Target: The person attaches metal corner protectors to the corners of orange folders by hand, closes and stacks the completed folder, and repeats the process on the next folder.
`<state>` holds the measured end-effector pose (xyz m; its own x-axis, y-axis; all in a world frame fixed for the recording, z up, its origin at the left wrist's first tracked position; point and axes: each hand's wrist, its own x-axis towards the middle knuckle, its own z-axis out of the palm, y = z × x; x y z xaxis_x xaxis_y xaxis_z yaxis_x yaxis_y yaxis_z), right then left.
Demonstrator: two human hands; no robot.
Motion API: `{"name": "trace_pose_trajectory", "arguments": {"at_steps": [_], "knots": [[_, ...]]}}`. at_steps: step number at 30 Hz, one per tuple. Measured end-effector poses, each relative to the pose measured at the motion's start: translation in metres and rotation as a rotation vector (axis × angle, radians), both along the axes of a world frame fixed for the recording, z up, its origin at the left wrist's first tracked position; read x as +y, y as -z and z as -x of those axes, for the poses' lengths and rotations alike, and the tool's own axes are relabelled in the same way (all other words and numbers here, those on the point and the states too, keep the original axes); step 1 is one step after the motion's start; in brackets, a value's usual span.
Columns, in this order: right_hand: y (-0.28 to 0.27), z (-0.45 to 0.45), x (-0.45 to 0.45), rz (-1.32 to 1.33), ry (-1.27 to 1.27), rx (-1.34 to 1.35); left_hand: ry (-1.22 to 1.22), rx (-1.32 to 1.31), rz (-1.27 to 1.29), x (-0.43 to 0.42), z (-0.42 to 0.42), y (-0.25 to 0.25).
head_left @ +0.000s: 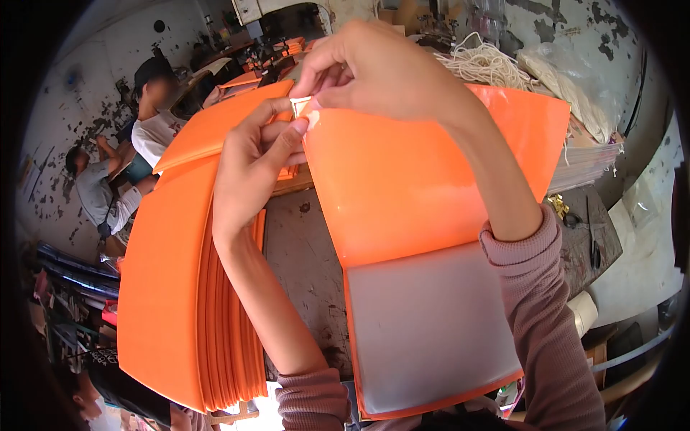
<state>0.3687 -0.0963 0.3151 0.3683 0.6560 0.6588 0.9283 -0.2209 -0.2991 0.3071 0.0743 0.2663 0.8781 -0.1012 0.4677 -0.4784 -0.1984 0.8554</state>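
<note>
An open orange plastic folder [410, 179] stands spread before me, with a clear grey-looking pocket [431, 323] on its lower half. My left hand [251, 169] pinches the folder's upper left corner between thumb and fingers. A short piece of white cord [299, 105] shows at that corner. My right hand [381, 75] reaches over the folder's top edge, its thumb and fingertips closed at the cord; the exact grip is partly hidden. Left of my forearm stands a thick stack of orange folders [162, 280], with another orange folder [223, 122] lying across its top.
A tangle of white cord [481, 63] lies at the back right, above a pile of sheets [586, 165]. Scissors [594, 237] rest on the worn table [305, 251] at right. Several people sit at the left, one a person in a black cap [154, 108].
</note>
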Motion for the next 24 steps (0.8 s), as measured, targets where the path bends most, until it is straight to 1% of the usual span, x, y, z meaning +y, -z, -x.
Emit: {"name": "trace_pose_trajectory", "arguments": {"at_steps": [3,4,5,6,8,10,12,14,15,16,18,21,22,24], "knots": [[0.0,-0.001,0.0,-0.02,-0.017,-0.009,0.033,0.014,0.041,0.003,-0.001,0.002],[0.002,-0.003,0.001,-0.033,-0.018,-0.037,-0.01,0.038,-0.018,0.006,0.0,0.002],[0.003,-0.003,0.001,-0.047,-0.019,-0.068,-0.015,0.019,-0.016,0.009,-0.001,0.002],[0.006,0.003,0.001,-0.097,-0.023,-0.035,-0.03,0.003,-0.056,0.01,-0.002,0.004],[0.008,0.007,0.0,-0.109,-0.003,-0.054,-0.056,-0.015,-0.124,0.012,-0.002,0.003],[0.013,0.009,-0.001,-0.122,0.01,-0.059,-0.056,-0.041,-0.115,0.012,-0.005,0.004],[0.021,0.009,-0.005,-0.214,0.017,-0.202,-0.06,-0.056,-0.112,0.012,-0.006,0.005],[0.024,0.013,-0.012,-0.234,0.031,-0.212,-0.056,-0.15,0.078,0.004,-0.007,0.005],[0.025,0.016,-0.015,-0.249,0.053,-0.23,-0.069,-0.15,0.069,0.001,-0.01,0.004],[0.026,0.018,-0.017,-0.259,0.041,-0.227,-0.092,-0.18,0.145,-0.001,-0.013,0.005],[0.028,0.021,-0.02,-0.246,0.133,-0.208,-0.124,-0.242,0.297,-0.01,-0.015,0.003],[0.025,0.024,-0.024,-0.225,0.133,-0.146,-0.124,-0.215,0.221,0.001,-0.019,0.01],[0.023,0.024,-0.027,-0.231,0.13,-0.149,-0.117,-0.221,0.246,0.0,-0.019,0.012],[0.021,0.024,-0.032,-0.191,0.163,-0.045,-0.11,-0.221,0.27,0.0,-0.021,0.012]]}}
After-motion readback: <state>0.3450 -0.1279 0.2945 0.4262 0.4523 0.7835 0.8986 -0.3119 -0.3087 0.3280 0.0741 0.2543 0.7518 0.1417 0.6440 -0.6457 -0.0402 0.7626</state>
